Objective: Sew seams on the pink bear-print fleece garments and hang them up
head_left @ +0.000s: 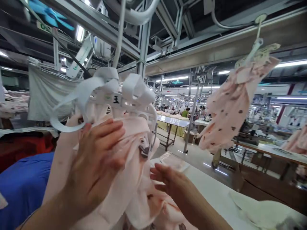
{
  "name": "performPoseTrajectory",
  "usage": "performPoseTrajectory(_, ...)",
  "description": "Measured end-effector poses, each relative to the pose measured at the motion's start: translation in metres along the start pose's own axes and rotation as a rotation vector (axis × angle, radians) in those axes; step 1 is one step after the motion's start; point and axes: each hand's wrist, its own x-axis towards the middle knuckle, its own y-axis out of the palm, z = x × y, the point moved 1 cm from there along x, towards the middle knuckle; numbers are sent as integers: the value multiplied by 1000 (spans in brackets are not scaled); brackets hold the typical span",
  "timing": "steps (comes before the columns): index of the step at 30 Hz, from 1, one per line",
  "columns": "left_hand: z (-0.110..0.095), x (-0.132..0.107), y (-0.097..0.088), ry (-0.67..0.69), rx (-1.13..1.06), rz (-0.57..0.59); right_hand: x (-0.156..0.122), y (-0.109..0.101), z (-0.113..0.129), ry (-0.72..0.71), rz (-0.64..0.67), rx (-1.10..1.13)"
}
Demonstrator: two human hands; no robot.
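Pale pink printed fabric pieces [134, 172] hang in front of me from a white clip hanger [129, 105]. White ribbon-like strips [83, 88] loop over the hanger's top. My left hand [96, 159] is against the upper fabric just under the hanger, fingers stretched out to the right and thumb apart; it looks open, slightly blurred. Lower and to the right, my right hand [170, 180] is beside the hanging fabric, its fingers extended and apart. Nothing shows in its grasp. Whether its fingertips touch the cloth is unclear.
Another pink printed garment [225, 105] hangs from the overhead rail [216, 48] at right. A white table [206, 182] stretches below, with pale cloth [266, 207] at its right. Blue cloth [26, 182] lies at left. A metal post [192, 118] and sewing stations stand beyond.
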Motion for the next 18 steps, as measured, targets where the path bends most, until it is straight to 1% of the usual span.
performPoseTrajectory(2, 10, 13, 2, -104, -74, 18, 32, 24, 20, 14, 77, 92)
performPoseTrajectory(3, 15, 17, 4, -146, -89, 38, 43, 34, 29, 6, 106, 104)
performPoseTrajectory(4, 20, 21, 6, -157, -79, 55, 50, 41, 37, -1, 128, 126)
performPoseTrajectory(6, 27, 27, 10, -115, -14, 90, 58, 52, 51, -34, 154, 168)
performPoseTrajectory(8, 32, 34, 15, -68, 29, 140, 61, 58, 61, -79, 156, 194)
performPoseTrajectory(9, 34, 37, 17, -72, 22, 165, 61, 60, 65, -108, 144, 201)
performPoseTrajectory(11, 38, 44, 19, -135, -22, 183, 62, 62, 72, -201, 87, 223)
performPoseTrajectory(14, 44, 49, 14, -220, -95, 132, 61, 59, 86, -415, -51, 290)
performPoseTrajectory(16, 48, 47, 8, -220, -108, 85, 57, 52, 98, -552, -161, 341)
performPoseTrajectory(18, 51, 39, 8, -252, -76, 64, 46, 39, 113, -659, -286, 375)
